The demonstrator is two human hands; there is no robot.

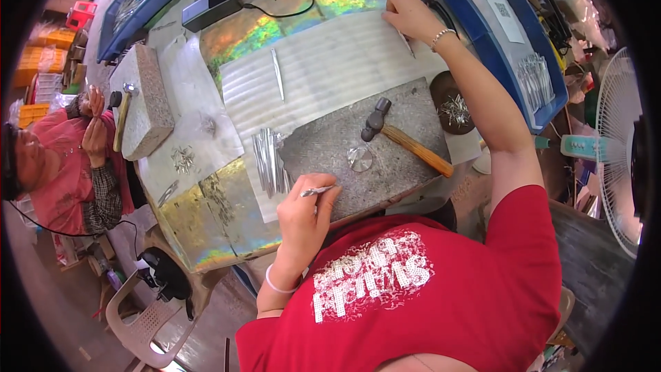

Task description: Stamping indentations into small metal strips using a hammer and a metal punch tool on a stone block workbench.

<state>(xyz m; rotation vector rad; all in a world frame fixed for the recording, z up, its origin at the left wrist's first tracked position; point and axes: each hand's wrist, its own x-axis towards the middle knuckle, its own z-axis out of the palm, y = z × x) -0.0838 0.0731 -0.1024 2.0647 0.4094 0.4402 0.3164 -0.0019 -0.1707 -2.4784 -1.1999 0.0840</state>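
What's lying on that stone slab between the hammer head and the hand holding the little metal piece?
A small shiny round disc lies between the hammer and the left hand, on the stone slab, in the head view.

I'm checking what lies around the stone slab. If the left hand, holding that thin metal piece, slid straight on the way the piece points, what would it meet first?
The left hand points its thin metal piece right and slightly up across the grey stone slab. The small shiny disc looks first in line, the hammer just beyond; depth is uncertain.
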